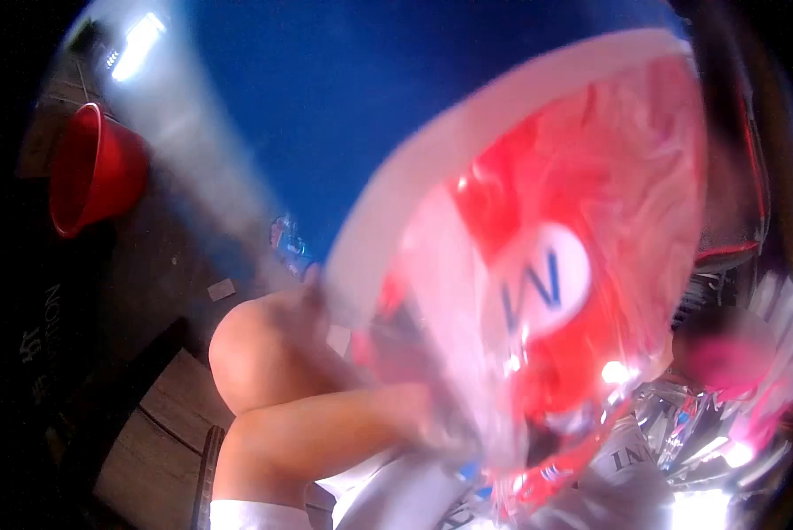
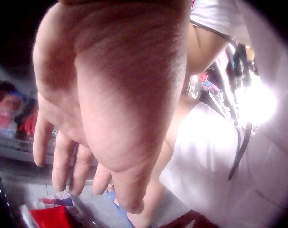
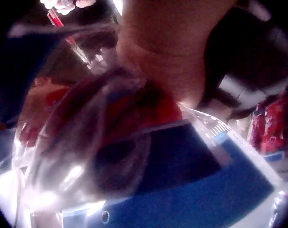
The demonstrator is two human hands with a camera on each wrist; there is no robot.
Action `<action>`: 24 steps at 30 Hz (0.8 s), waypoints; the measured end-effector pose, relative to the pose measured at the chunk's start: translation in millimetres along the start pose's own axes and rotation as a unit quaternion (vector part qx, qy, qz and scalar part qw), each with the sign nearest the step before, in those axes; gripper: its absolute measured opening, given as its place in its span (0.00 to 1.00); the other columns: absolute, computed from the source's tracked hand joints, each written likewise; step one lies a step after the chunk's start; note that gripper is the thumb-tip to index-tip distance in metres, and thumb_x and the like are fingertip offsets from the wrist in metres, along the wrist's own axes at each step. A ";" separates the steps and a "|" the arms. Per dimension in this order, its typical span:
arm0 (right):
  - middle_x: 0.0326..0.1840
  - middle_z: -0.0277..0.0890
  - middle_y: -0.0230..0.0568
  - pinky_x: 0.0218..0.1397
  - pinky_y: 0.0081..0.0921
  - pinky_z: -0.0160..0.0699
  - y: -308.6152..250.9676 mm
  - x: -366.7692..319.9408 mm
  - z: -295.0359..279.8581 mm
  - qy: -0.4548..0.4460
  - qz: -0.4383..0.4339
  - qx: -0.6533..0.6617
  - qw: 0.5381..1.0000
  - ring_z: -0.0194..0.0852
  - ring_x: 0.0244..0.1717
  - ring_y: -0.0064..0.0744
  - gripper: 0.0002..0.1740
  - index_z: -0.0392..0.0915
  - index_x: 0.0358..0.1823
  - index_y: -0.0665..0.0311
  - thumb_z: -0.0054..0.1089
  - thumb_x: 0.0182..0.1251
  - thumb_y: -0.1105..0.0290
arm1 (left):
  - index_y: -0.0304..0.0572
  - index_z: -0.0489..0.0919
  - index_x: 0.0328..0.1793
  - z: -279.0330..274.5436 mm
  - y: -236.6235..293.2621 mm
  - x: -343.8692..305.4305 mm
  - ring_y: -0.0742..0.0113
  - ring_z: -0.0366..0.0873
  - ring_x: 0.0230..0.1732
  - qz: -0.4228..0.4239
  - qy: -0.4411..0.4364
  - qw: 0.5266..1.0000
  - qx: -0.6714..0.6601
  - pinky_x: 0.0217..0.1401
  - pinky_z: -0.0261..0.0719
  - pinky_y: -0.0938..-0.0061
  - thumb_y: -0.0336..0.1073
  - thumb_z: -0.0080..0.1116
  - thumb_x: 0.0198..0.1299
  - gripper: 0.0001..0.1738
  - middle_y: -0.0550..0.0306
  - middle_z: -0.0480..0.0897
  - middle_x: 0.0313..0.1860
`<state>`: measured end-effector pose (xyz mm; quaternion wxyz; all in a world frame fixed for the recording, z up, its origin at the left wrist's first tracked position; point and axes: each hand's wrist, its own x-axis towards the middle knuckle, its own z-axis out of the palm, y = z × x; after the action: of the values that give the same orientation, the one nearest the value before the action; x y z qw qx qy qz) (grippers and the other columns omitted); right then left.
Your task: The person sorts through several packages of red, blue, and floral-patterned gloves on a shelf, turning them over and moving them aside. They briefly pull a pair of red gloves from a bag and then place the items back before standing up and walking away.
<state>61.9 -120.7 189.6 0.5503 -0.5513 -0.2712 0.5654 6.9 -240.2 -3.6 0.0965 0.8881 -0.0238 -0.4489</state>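
A large clear plastic package [image 1: 538,291] with blue and red print and an M in a white circle fills much of the head view, close and blurred. In the right wrist view, my right hand [image 3: 163,71] grips the package [image 3: 191,190] at its crumpled red part; the fingers are hidden. My left hand [image 2: 106,104] hangs palm toward the camera in the left wrist view, fingers relaxed and holding nothing. Below its fingertips, a red and white packet [image 2: 51,216] lies on the floor.
A red plastic tub [image 1: 101,172] stands at the upper left. Bare legs [image 1: 255,344] come in from below. Shiny silver and pink strips [image 1: 741,389] bunch at the right. Red packaged goods [image 3: 272,123] stand beside the package, and white shorts [image 2: 205,147] show near my left hand.
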 end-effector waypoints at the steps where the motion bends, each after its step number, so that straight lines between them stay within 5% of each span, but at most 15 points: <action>1: 0.57 0.76 0.52 0.54 0.39 0.82 -3.3 8.4 -0.1 -0.008 0.045 -0.039 0.998 0.81 0.54 0.44 0.58 0.62 0.69 0.74 0.81 0.34 0.56 | 0.52 0.76 0.61 -0.1 0.2 0.0 0.48 0.70 0.61 0.000 -0.002 1.000 -0.001 0.63 0.61 0.36 0.48 0.55 0.61 0.23 0.55 0.75 0.54; 6: 0.52 0.79 0.45 0.55 0.32 0.81 1.9 15.0 25.5 0.062 -0.025 -0.039 0.997 0.82 0.50 0.35 0.42 0.70 0.61 0.72 0.75 0.47 0.57 | 0.52 0.76 0.61 -4.9 -7.1 -6.1 0.48 0.70 0.62 -0.005 -0.001 1.000 -0.001 0.63 0.60 0.35 0.47 0.55 0.61 0.23 0.55 0.75 0.55; 13: 0.53 0.79 0.45 0.56 0.32 0.82 3.0 22.9 20.2 0.033 -0.002 -0.029 0.999 0.82 0.51 0.35 0.37 0.71 0.61 0.71 0.73 0.52 0.60 | 0.52 0.75 0.61 -4.9 -11.9 -14.3 0.48 0.70 0.62 -0.009 0.002 1.000 -0.002 0.63 0.60 0.35 0.47 0.56 0.60 0.23 0.54 0.75 0.56; 24: 0.60 0.75 0.52 0.58 0.37 0.80 -2.7 4.0 8.2 0.030 0.031 -0.004 0.999 0.79 0.55 0.45 0.59 0.60 0.70 0.75 0.82 0.35 0.56 | 0.52 0.75 0.62 -3.4 -8.2 -1.4 0.47 0.69 0.63 -0.012 -0.007 1.000 -0.003 0.64 0.60 0.35 0.47 0.56 0.60 0.24 0.54 0.75 0.57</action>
<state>56.1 -113.9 192.8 0.5382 -0.5785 -0.2392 0.5643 8.4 -231.5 -2.1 0.0935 0.8847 -0.0126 -0.4566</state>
